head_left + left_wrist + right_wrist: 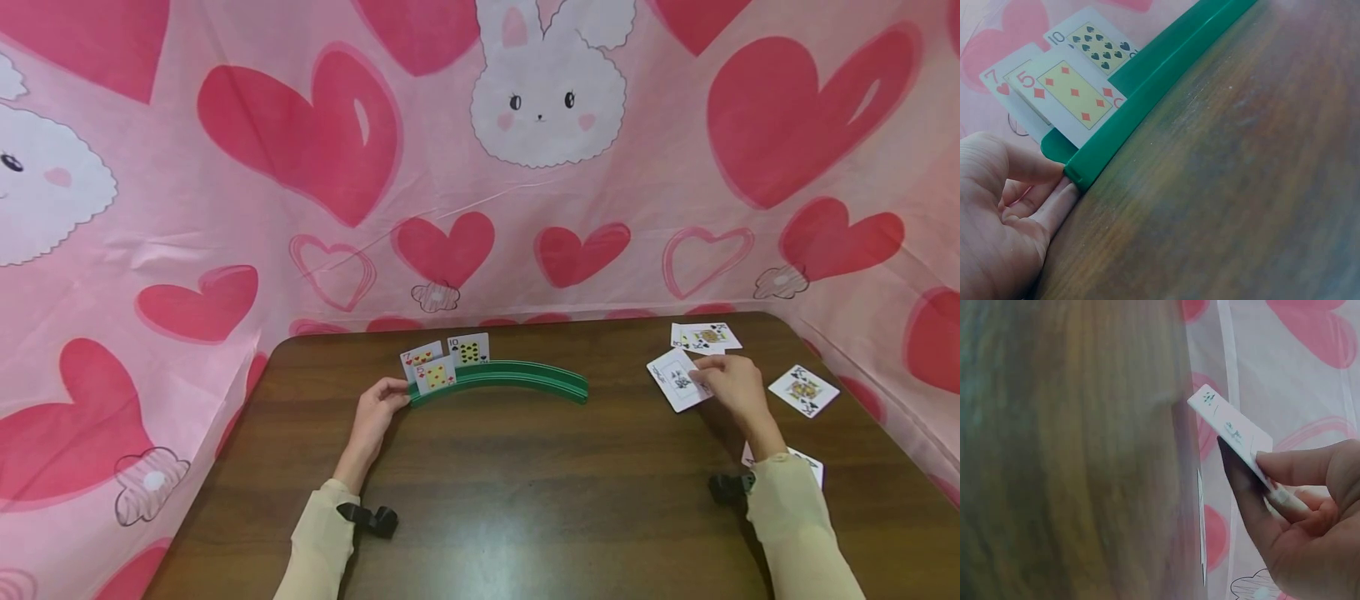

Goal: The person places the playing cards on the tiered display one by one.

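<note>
A curved green card holder [517,373] lies on the wooden table. My left hand [378,417] pinches its left end between thumb and fingers, as the left wrist view shows. Standing in the holder are a five of diamonds [1072,94], a seven of hearts [420,353] partly behind it, and a ten of spades [469,350] farther right. Over at the table's right side, my right hand [733,387] grips a joker card [672,382] between thumb and fingers. In the right wrist view the joker [1230,428] is tilted and raised off the tabletop.
Overlapping cards [708,335], with a king on top, lie at the back right. Another king [804,390] lies right of my right hand. A further card [810,465] is partly hidden under my right forearm. A pink heart-print cloth [465,183] hangs behind the table.
</note>
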Motion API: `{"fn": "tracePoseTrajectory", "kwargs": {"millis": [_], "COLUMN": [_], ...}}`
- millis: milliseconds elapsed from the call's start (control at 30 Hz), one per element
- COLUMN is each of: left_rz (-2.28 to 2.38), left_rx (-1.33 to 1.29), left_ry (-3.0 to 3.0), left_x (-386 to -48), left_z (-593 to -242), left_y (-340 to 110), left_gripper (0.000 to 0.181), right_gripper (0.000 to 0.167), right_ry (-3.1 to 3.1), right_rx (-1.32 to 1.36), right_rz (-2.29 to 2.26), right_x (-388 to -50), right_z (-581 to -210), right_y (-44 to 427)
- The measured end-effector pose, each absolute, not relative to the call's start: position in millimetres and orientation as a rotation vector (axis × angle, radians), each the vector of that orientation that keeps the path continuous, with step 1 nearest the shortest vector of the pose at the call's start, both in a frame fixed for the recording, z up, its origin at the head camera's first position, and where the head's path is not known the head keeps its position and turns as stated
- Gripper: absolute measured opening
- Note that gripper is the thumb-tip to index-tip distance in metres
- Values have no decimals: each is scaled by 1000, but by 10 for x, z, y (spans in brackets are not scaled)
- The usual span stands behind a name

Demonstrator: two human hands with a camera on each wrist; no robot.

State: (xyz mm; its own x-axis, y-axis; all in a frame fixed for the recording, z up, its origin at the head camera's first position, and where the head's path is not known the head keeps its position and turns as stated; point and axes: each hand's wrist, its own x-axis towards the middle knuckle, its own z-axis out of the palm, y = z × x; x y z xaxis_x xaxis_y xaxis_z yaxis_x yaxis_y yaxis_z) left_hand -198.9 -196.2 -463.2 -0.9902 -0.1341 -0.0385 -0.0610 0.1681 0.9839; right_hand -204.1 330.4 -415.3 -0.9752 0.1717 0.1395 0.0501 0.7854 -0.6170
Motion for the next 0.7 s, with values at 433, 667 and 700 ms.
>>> {"fn": "tracePoseTrajectory", "kwargs": {"millis": [433,667,700], "left_rz": [-1996,-2007,-2012], "left_rx": [207,206,206], "left_ry": [-2360,-2344,-2340], "left_x": [-1983,-1988,-1990], "left_z": [-4609,-4626,-4628], "left_y": [-1953,-1959,-1960], "left_gripper": [20,20,20], "right_gripper": [39,33,31], "right_ry": [-2663,-2404,-2354], "right_rx": [-325,-374,-393], "right_rz": [1229,1469,1505], "right_x": [-2073,-2148,-2178], "right_z": [-4076,-3985,-3982], "right_y": [3210,3113,3100]}}
